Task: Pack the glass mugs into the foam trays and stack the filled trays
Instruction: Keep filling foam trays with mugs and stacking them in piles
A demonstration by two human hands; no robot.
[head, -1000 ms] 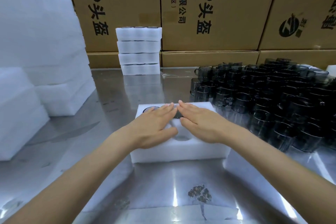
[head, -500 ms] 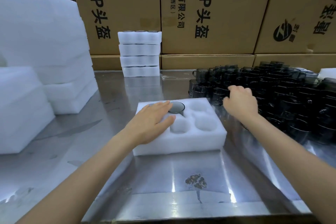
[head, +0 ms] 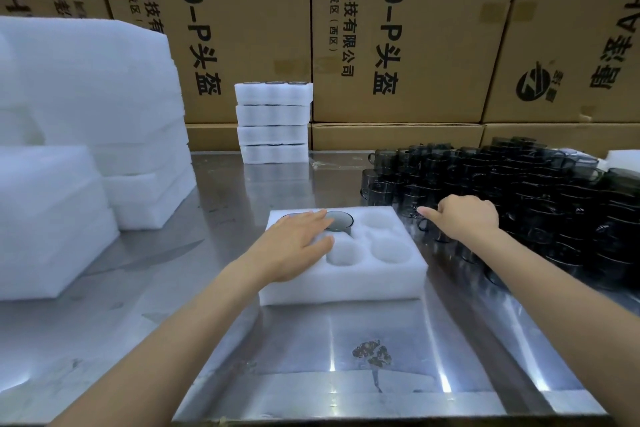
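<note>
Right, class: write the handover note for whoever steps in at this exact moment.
Left hand: flat on the foam tray, holding nothing.
Right hand: over the near edge of the loose glass mugs; grip unclear.
Tray: one mug seated in the back middle pocket; three pockets visibly empty, the rest hidden by the left hand.
Done: four filled trays stacked at the back.
Left: fill this tray, add it to the stack.

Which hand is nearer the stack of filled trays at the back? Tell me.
Left. The left hand rests on the foam tray, almost straight in front of the stack of filled trays; the right hand is off to its right, at the mugs.
</note>
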